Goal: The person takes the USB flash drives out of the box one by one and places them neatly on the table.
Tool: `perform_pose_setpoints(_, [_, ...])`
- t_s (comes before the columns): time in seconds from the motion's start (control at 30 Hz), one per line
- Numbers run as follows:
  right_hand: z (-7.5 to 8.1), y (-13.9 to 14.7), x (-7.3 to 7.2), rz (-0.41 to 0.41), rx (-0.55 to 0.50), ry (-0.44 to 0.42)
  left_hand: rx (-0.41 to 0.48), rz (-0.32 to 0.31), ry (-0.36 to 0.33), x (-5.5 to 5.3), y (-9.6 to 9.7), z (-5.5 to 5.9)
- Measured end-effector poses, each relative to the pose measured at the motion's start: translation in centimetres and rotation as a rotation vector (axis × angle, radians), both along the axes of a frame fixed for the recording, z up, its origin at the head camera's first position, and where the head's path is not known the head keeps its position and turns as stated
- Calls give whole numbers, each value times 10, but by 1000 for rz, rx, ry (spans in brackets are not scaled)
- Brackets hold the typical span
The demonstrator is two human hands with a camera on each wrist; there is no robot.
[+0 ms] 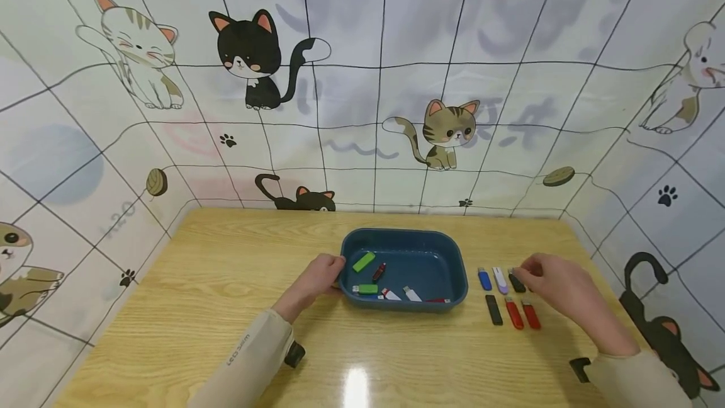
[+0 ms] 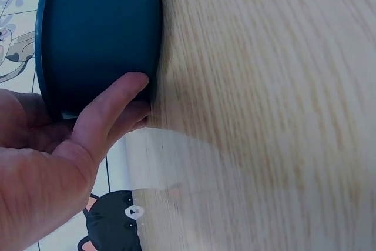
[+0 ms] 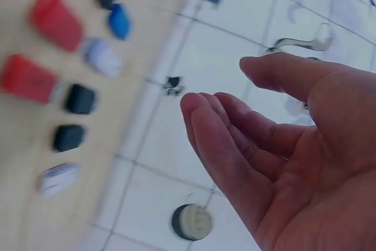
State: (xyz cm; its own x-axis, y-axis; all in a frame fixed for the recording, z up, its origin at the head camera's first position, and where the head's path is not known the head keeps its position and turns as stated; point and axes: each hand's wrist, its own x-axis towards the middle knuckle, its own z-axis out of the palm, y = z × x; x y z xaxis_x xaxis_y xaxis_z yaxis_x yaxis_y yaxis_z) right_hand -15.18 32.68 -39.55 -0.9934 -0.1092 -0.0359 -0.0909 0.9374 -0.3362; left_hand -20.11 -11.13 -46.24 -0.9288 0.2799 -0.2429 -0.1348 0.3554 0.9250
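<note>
A dark blue plastic bin stands on the table, several USB sticks lying loose inside. My left hand holds the bin at its left end; the left wrist view shows the thumb laid along its outer wall. To the right of the bin, my right hand hovers by a black USB stick with bent fingers. Seen from the right wrist, thumb and fingertips are apart with nothing between them. Beside that stick are a white-and-lilac one and a blue one. The hand hides part of the row.
Nearer the front lie a black stick and two red USB sticks. Inside the bin are a green stick, a dark red one and others. A cat-print wall covering borders the wooden table at the back and sides.
</note>
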Motion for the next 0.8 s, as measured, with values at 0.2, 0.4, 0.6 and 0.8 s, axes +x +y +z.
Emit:
perform_pose_setpoints(0.2, [17, -35, -4, 58, -57, 49, -3, -2, 4, 1, 0, 3])
perform_pose_setpoints(0.4, [16, -76, -10, 117, -103, 61, -1, -2, 1, 2, 0, 2])
perform_pose_setpoints(0.6, [12, -107, -16, 188, -104, 44, -1, -4, 9, 1, -1, 2])
perform_pose_setpoints(0.8, [-2, -128, -22, 243, -91, 33, 9, -7, 14, 2, -1, 2])
